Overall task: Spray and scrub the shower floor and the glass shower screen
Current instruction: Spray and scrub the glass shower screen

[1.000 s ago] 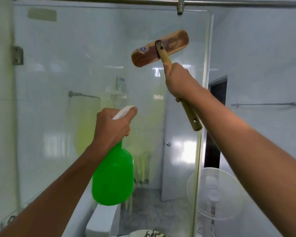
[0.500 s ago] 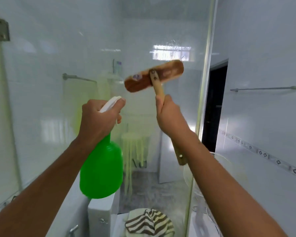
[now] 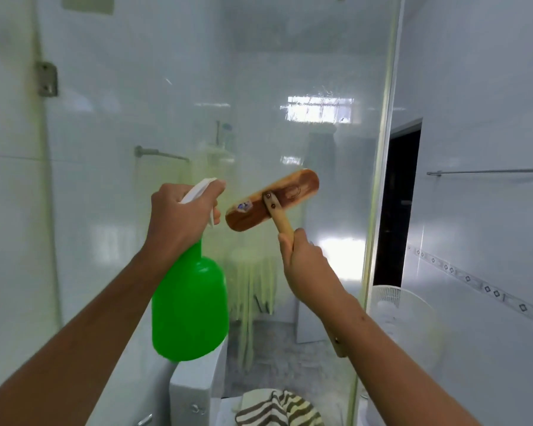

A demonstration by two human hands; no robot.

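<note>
The glass shower screen (image 3: 320, 72) stands straight ahead, wet, with yellowish drips running down its middle. My right hand (image 3: 308, 269) grips the wooden handle of a scrub brush (image 3: 273, 204), whose brown head lies tilted against the glass at mid height. My left hand (image 3: 179, 219) is closed around the white trigger head of a green spray bottle (image 3: 190, 309), held upright just left of the brush with its nozzle towards the glass. The shower floor is out of view.
The screen's metal edge (image 3: 379, 186) runs vertically on the right, a hinge (image 3: 46, 79) on the left. Behind the glass are a toilet cistern (image 3: 194, 392), a striped cloth (image 3: 277, 410) and a towel rail (image 3: 160, 153). A white fan (image 3: 403, 318) and dark doorway (image 3: 394, 204) lie to the right.
My right hand has drawn the brush down the glass from near the top to mid height. The left hand with the bottle has held its place beside it.
</note>
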